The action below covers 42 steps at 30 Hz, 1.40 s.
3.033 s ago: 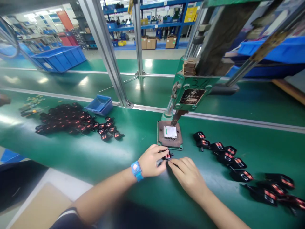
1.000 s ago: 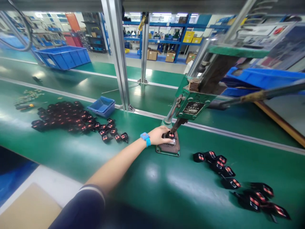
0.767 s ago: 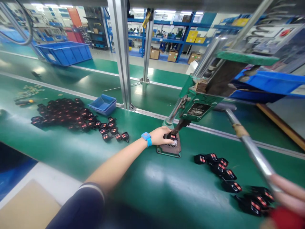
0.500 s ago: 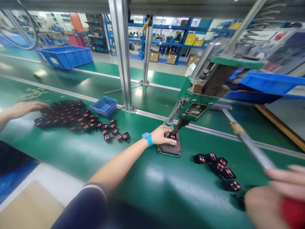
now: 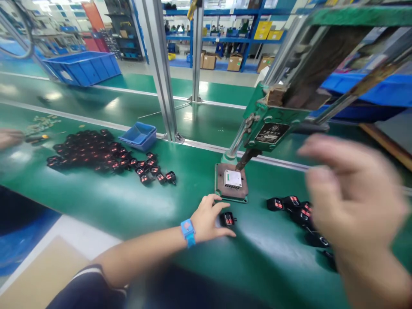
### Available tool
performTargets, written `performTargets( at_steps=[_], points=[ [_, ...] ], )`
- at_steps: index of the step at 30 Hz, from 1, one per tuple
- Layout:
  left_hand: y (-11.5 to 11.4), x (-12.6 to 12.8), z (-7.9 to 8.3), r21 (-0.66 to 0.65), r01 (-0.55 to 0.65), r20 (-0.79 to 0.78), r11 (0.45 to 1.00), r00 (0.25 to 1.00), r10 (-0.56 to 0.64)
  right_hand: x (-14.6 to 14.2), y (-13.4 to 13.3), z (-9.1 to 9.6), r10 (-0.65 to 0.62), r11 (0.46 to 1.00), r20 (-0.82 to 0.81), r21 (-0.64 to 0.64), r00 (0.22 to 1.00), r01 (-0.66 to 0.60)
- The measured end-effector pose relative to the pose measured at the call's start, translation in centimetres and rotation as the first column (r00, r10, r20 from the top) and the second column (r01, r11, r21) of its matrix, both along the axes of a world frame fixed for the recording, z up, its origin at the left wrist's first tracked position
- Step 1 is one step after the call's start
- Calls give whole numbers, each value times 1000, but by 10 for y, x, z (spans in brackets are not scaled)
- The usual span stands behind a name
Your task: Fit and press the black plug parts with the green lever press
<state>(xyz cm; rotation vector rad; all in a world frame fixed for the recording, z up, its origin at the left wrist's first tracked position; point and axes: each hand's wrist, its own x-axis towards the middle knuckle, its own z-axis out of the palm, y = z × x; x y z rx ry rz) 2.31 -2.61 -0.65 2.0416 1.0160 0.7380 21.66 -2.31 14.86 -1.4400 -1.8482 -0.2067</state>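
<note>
The left hand (image 5: 206, 221) is spreading its grip beside a black plug (image 5: 228, 219) now lying off the press plate (image 5: 220, 182), while the blurred right hand (image 5: 350, 193) is rising open.

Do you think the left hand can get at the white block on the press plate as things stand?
Probably yes: the left hand lies near the white block, with nothing between them.

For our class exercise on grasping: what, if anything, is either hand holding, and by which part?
Nothing appears held: the left hand lies open beside a small black component, and the blurred right hand is raised, empty.
</note>
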Motion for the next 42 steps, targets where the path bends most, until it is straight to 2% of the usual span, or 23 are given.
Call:
performTargets(
  at_steps=[1, 3, 5, 7, 9, 16, 22, 27, 32, 37, 39, 42],
  points=[
    [2, 0, 0, -24, 15, 40, 1000, 999, -14, -2, -1, -16, 35, 999, -15, -33, 999, -36],
    [4, -1, 3, -91, 40, 114, 995, 993, -29, -3, -12, -54, 130, 972, -57, -192, 990, -138],
    [5, 0, 4, -159, 46, 173, 986, 985, -18, -6, -27, -89, 198, 890, -132, -391, 971, -235],
    [4, 1, 5, -212, 41, 215, 976, 977, 6, -11, -42, -113, 230, 806, -216, -505, 949, -310],
    [3, 2, 4, -258, 39, 236, 965, 971, 24, -18, -50, -125, 211, 773, -285, -537, 935, -338],
    [3, 5, 3, -302, 33, 274, 953, 960, 54, -33, -44, -128, 94, 763, -416, -554, 904, -334],
    [4, 5, 2, -318, 40, 277, 947, 959, 53, -29, -36, -130, -3, 668, -507, -642, 862, -376],
    [4, 4, 4, -309, 37, 273, 950, 961, 51, -27, -32, -127, 18, 602, -555, -658, 832, -452],
    [6, 1, 7, -332, 14, 260, 943, 962, 77, -23, -33, -131, -75, 606, -610, -656, 789, -450],
    [8, 2, 1, -409, -51, 288, 911, 940, 182, -19, -38, -138, -102, 613, -647, -639, 756, -465],
    [8, 3, -4, -403, -90, 263, 911, 942, 209, -19, -39, -139, -78, 629, -644, -624, 761, -464],
    [11, 0, -8, -462, -167, 141, 871, 956, 257, -19, -36, -142, -46, 680, -603, -603, 796, -417]
  ],
)
